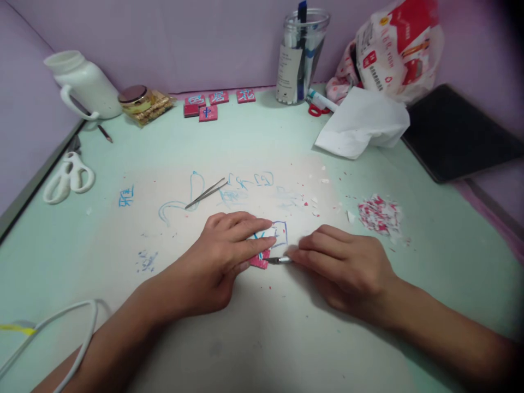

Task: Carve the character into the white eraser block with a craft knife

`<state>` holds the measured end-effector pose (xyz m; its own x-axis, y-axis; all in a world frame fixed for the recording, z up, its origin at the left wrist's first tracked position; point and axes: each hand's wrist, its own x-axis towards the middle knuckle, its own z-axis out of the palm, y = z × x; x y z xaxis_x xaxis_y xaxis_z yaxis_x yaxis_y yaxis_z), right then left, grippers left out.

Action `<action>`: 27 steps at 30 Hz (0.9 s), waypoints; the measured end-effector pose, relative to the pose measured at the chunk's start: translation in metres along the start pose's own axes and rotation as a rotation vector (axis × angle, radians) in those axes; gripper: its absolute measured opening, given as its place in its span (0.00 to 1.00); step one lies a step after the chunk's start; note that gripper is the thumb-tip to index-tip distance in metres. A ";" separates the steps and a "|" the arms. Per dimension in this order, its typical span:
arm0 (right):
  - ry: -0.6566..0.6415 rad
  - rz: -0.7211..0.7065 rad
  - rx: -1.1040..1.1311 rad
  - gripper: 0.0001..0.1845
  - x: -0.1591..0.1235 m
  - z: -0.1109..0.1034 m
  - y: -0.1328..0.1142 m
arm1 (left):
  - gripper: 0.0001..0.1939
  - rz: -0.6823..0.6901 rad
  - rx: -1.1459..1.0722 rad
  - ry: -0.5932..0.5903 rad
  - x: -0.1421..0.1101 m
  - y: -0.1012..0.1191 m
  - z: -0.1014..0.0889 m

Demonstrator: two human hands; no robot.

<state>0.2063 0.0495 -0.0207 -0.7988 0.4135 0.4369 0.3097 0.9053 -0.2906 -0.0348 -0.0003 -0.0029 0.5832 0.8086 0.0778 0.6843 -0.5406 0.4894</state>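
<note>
Pinned flat on the desk (164, 142), left of the right hand (352, 265) and directly beneath the left hand (225, 245): a small red tile (258, 262), with blue strokes on its white upper part. Nearer to the left hand, indeed touching it; no long axis to judge, with so much covered. Left fingers stretched out over the top, thumb apparently against the near left edge, holding the tile down. Right fingers clenched around the handle of a craft knife (280, 260), nearly level from right to left, blade towards the tile. Tip over the red part at its right side, seemingly touching (cannot tell whether cutting in). Beyond the left hand, tweezers (207, 192), lying slantwise and unheld. Just right of the tile's white part, a drawn square (282, 232). Beyond the right hand, a heap of red and white shavings (380, 215).
</note>
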 end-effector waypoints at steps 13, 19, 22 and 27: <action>-0.132 -0.039 0.221 0.14 0.001 -0.002 0.004 | 0.26 -0.002 -0.013 -0.001 0.000 -0.002 0.002; 0.148 0.017 0.112 0.14 0.001 -0.001 0.001 | 0.24 -0.039 -0.033 -0.027 -0.001 0.000 -0.002; 0.200 0.077 0.111 0.13 0.003 -0.002 0.000 | 0.21 -0.044 -0.107 0.006 0.001 0.002 -0.003; 0.241 0.129 0.132 0.11 0.005 -0.003 -0.002 | 0.13 -0.171 -0.132 0.197 0.009 0.008 0.010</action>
<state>0.2031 0.0501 -0.0153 -0.6066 0.5500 0.5740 0.3185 0.8297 -0.4585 -0.0202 0.0003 -0.0072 0.3593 0.9219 0.1448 0.6952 -0.3679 0.6176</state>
